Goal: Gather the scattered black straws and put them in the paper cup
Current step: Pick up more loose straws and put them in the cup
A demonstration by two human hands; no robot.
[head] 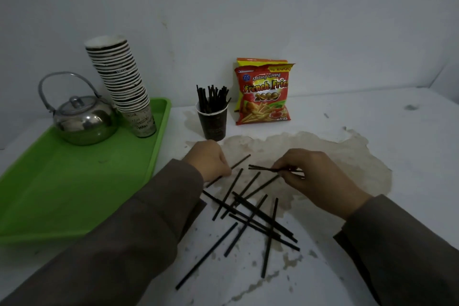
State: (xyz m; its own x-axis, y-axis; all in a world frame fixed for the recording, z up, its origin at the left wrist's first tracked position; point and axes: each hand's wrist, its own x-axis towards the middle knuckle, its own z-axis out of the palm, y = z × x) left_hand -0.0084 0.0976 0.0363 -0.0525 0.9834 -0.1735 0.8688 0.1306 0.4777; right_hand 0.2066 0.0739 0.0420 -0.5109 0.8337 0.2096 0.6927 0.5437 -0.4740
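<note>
Several black straws (250,216) lie crossed over one another on the stained white table, in front of both hands. A dark paper cup (214,124) stands behind them with several straws upright in it. My right hand (315,179) pinches two or three black straws (260,168) that stick out to the left, just above the table. My left hand (210,159) rests low on the table below the cup, its fingers closed on one straw (239,161) that lies slanted there.
A green tray (49,189) at the left carries a steel kettle (83,119) and a tall leaning stack of paper cups (124,84). A red French fries snack bag (264,93) leans on the wall right of the cup. A brown stain spreads under the straws.
</note>
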